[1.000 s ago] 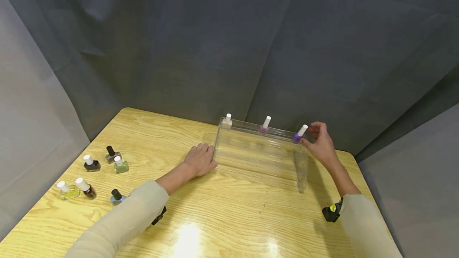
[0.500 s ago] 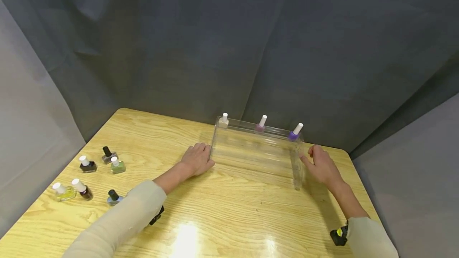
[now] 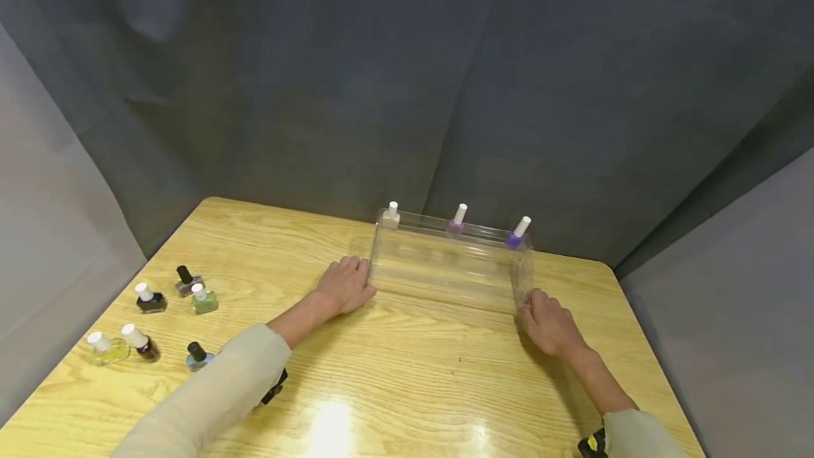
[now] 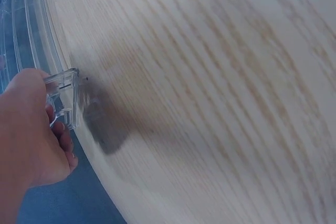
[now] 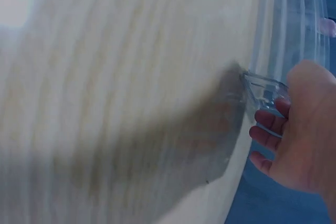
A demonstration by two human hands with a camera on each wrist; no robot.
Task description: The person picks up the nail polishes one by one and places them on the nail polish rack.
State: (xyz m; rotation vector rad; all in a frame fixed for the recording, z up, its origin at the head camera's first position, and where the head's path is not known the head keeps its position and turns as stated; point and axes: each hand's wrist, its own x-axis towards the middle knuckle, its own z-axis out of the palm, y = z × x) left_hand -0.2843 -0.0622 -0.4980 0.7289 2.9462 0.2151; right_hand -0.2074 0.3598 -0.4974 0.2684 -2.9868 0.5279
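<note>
A clear stepped display rack (image 3: 523,278) stands at the back of the table. Its left side is gripped by my left hand (image 3: 346,283), thumb on top and fingers curled against the side panel, as the left wrist view shows. At the opposite end, my right hand (image 3: 550,322) holds the right side near the front corner, its fingers curled by the clear edge (image 5: 265,85). Along the rack's top step stand three white-capped nail polish bottles: a cream one (image 3: 391,220) at left, a mauve one (image 3: 455,227) mid-step, and a purple one (image 3: 515,238) at right.
Several more nail polish bottles stand at the table's left, among them a green one (image 3: 205,302), a yellow one (image 3: 111,352) and a light blue one (image 3: 198,359) beside my left sleeve. A dark curtain (image 3: 318,90) hangs behind the wooden table (image 3: 407,387).
My right hand has left the purple nail polish bottle and come down and forward to the rack's right side, which it now holds. The left hand keeps its place. The head view has shifted slightly.
</note>
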